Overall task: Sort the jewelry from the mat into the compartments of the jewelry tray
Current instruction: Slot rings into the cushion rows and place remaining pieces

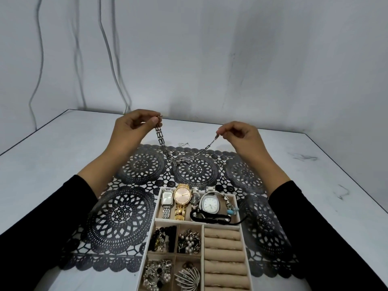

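Both hands were up over the far edge of the black lace mat [121,213]. The left hand [134,127] pinched one end of a silver link chain [160,140] between thumb and fingertips, and the right hand [241,135] pinched the other end the same way. The chain sagged between them in a wide V, its ornate middle down at the mat; whether it touched the mat or hung just above it could not be told.

Nearer the person, the beige jewelry tray [155,208] sat on the mat. Its far compartment held four watches side by side: a rectangular silver watch [167,198], a gold watch [183,195], a small dark-dial watch [195,198] and a white-dial watch [210,203]. A black cord bracelet [210,217] lay across the front of that compartment. Below it on the left, four small compartments held black beads [165,232], a pearl cluster [189,241], mixed brooches [156,274] and a silver ribbed brooch [188,276]. On the right ran the ring rolls [222,246]. Everything stood on a white marbled table [52,156].
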### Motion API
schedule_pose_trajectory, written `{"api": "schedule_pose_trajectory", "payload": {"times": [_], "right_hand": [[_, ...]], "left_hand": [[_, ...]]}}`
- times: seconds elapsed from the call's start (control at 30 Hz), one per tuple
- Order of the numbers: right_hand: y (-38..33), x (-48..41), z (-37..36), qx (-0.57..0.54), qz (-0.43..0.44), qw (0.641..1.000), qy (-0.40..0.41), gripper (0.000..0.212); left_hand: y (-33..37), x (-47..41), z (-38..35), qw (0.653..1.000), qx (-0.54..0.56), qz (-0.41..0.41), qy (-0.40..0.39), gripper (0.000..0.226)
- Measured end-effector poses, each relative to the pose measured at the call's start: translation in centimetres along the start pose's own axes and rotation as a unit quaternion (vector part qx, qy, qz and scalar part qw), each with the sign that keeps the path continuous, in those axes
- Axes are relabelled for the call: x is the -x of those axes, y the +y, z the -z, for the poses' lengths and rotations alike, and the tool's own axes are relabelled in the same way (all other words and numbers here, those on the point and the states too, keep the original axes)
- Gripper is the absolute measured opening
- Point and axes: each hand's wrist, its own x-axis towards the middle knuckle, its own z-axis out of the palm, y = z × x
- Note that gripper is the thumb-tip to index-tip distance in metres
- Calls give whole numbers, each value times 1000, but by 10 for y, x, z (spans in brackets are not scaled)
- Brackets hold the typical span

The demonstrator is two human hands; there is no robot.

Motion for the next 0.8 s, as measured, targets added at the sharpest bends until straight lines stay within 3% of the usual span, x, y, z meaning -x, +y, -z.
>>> {"api": "schedule_pose_trajectory", "payload": {"times": [0.27,0.6,0.8], "right_hand": [[-5,-5,14,-21,-1,999,50,26],[17,-6,29,-46,-46,991,113,20],[22,-5,24,-77,-59,990,106,20]], "left_hand": [[4,0,3,999,32,1,23,14],[-15,-3,23,998,-3,15,68,16],[-22,-1,18,999,-15,23,38,18]]}}
